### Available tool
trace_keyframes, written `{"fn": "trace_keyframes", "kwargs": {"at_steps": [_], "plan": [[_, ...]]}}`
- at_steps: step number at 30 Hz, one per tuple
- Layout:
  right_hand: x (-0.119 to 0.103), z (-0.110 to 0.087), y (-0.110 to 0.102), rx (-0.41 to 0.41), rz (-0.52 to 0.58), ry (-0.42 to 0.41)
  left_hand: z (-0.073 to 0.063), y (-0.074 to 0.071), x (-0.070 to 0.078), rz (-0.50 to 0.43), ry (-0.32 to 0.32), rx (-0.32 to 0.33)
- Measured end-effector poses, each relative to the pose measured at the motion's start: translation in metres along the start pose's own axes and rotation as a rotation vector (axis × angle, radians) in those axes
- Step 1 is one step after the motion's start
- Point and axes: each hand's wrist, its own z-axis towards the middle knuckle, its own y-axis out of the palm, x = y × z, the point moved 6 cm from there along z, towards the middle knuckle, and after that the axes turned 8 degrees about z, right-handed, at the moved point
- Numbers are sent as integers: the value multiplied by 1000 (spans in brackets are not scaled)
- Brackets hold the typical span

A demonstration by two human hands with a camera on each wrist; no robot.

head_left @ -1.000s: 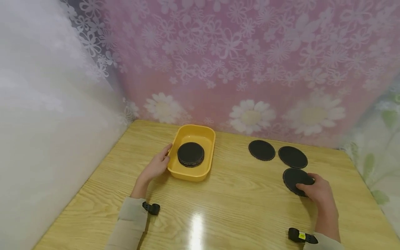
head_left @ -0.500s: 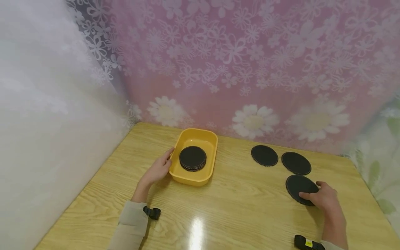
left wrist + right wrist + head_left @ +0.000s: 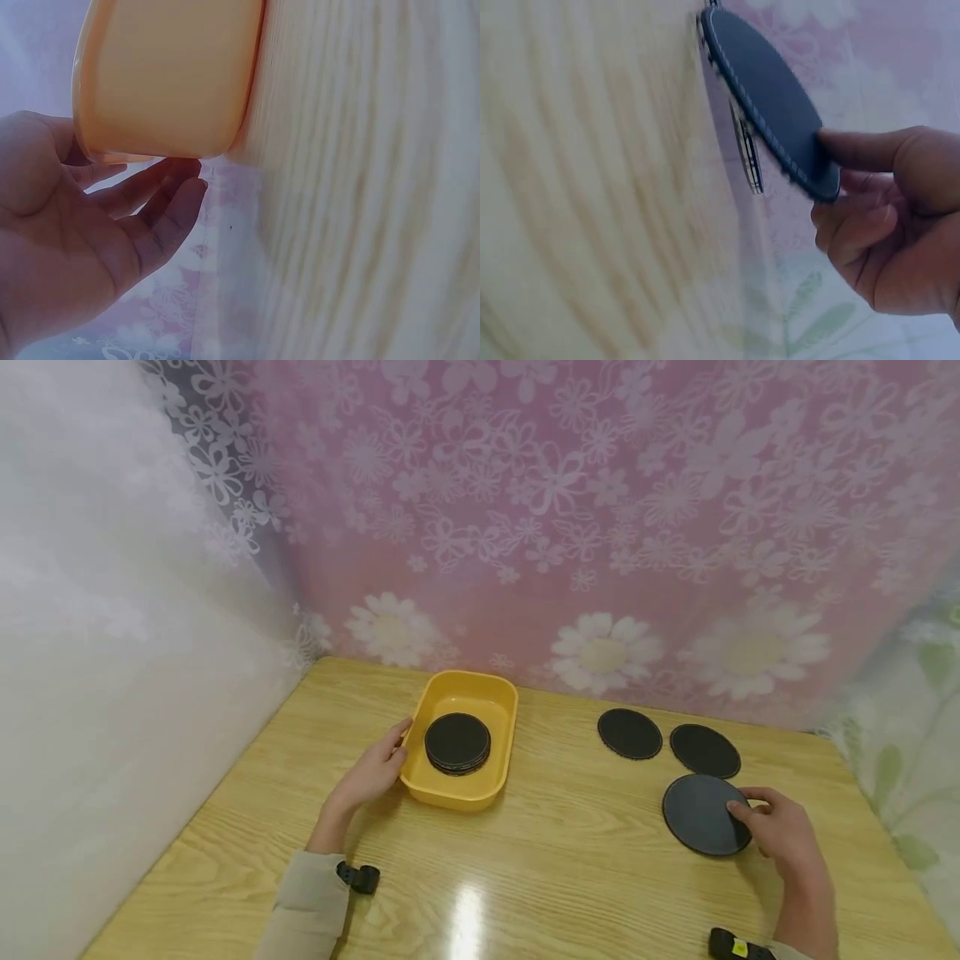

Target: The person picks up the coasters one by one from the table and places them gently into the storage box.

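Note:
My right hand (image 3: 780,827) pinches the right edge of a round black coaster (image 3: 705,814). The coaster has a stitched border and is tilted, lifted off the wooden table, as the right wrist view shows with its thumb on the face of the coaster (image 3: 772,97) and fingers curled beneath. At the left, my left hand (image 3: 371,772) touches the outer left side of a yellow plastic tray (image 3: 495,777), fingers fairly straight along the wall. In the left wrist view the fingertips meet the tray wall (image 3: 172,75). Inside the tray lies a stack of black coasters (image 3: 457,741).
Behind the right hand, two more black coasters, one on the left (image 3: 630,733) and one on the right (image 3: 705,750), lie flat on the wooden table (image 3: 570,860). A flowered pink curtain (image 3: 525,527) hangs at the table's back edge, with pale cloth on both sides.
My right hand has taken the nearest coaster off the table, and its face now tilts and catches the light. The left hand stays at the tray.

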Motion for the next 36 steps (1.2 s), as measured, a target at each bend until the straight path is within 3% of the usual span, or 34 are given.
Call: {"fn": "trace_keyframes", "kwargs": {"at_steps": [5, 17, 25, 36], "plan": [[-11, -2, 4, -40, 50, -40, 2, 0, 2, -18, -1, 7], [-17, -8, 26, -310, 207, -17, 6, 8, 4, -23, -7, 6], [-25, -4, 34, -295, 325, -76, 4, 6, 1, -28, -15, -10], [-41, 0, 53, -324, 623, -118, 1, 1, -2, -27, -8, -17]]}}
